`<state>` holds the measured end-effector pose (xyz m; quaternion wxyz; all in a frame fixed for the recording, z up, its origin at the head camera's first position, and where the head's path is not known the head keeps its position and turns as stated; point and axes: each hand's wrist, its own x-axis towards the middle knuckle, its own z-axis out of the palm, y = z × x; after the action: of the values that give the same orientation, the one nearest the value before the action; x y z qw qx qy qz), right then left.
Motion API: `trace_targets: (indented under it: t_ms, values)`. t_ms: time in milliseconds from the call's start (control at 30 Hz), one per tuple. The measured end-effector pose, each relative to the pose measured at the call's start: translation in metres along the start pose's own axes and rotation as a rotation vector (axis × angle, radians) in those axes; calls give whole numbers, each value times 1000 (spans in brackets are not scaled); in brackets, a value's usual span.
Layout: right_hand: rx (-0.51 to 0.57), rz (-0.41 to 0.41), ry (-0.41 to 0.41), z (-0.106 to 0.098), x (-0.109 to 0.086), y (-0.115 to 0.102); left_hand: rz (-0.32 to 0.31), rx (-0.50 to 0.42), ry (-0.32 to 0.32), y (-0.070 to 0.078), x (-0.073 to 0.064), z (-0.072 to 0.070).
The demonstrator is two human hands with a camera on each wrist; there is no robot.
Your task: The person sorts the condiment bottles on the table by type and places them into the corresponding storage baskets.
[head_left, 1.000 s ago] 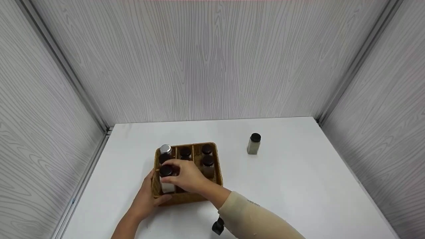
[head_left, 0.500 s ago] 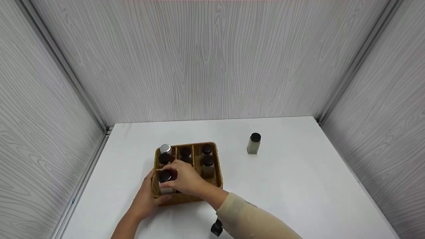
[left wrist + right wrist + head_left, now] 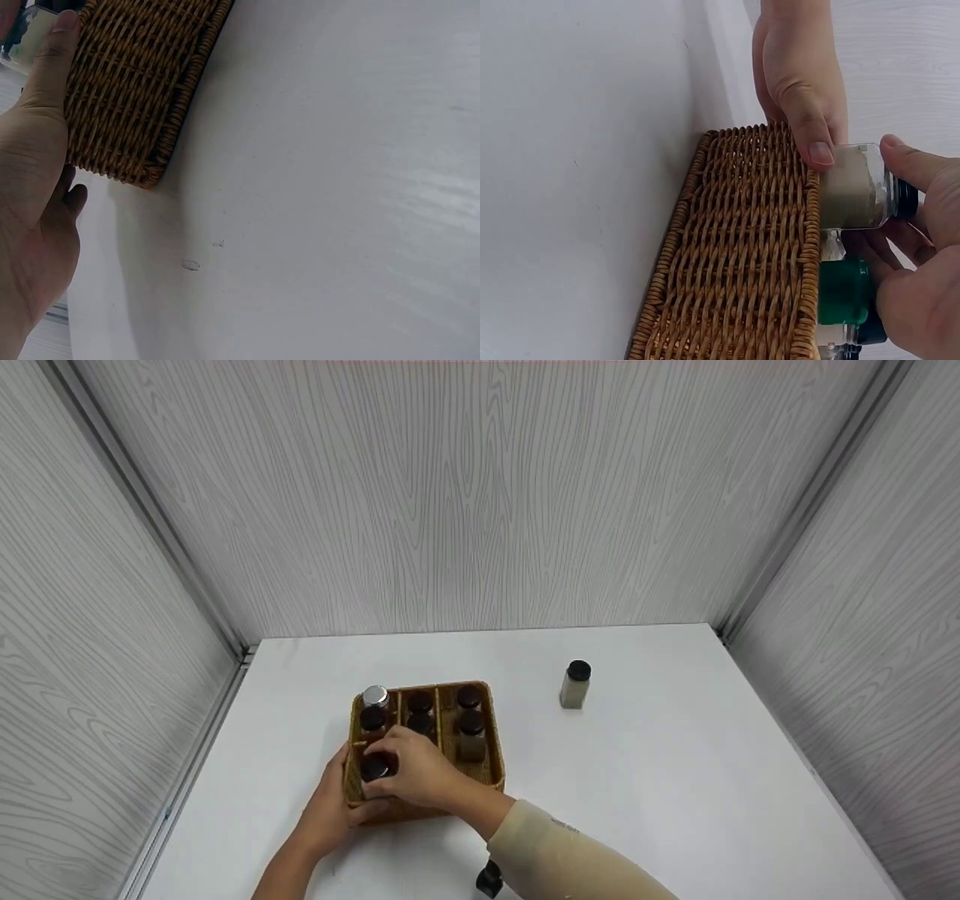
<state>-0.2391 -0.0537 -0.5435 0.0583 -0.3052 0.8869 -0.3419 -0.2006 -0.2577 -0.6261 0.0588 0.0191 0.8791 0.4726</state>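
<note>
A brown wicker basket (image 3: 496,750) with dividers stands on the white table, holding several dark-lidded jars and a silver-lidded jar (image 3: 375,696). At its front left corner my left hand (image 3: 326,814) grips the wall, thumb along the front, as the left wrist view also shows. My right hand (image 3: 420,772) pinches a clear spice jar (image 3: 851,187) near its black lid, fingers on either side. Pale powder fills that jar, and its lower part is hidden behind the wicker wall in the right wrist view. It sits upright in the front left compartment, close by my left thumb.
To the right of the basket, another black-lidded jar (image 3: 575,686) of pale powder stands alone on the table (image 3: 660,780). A green container (image 3: 844,291) shows above the rim in the right wrist view. Below my right sleeve is a small black object (image 3: 490,879). Grey wood-grain panels enclose the table.
My right hand has lowered the spice jar deeper into the front left compartment, its lid moving down in the head view. The left hand and basket have stayed put.
</note>
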Motion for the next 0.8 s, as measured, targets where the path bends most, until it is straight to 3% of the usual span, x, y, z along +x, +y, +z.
trace_targets:
  t_ms: [800]
  values:
    - [-217, -64, -64, 4, -1, 2, -26, 31, -9, 1, -3, -1]
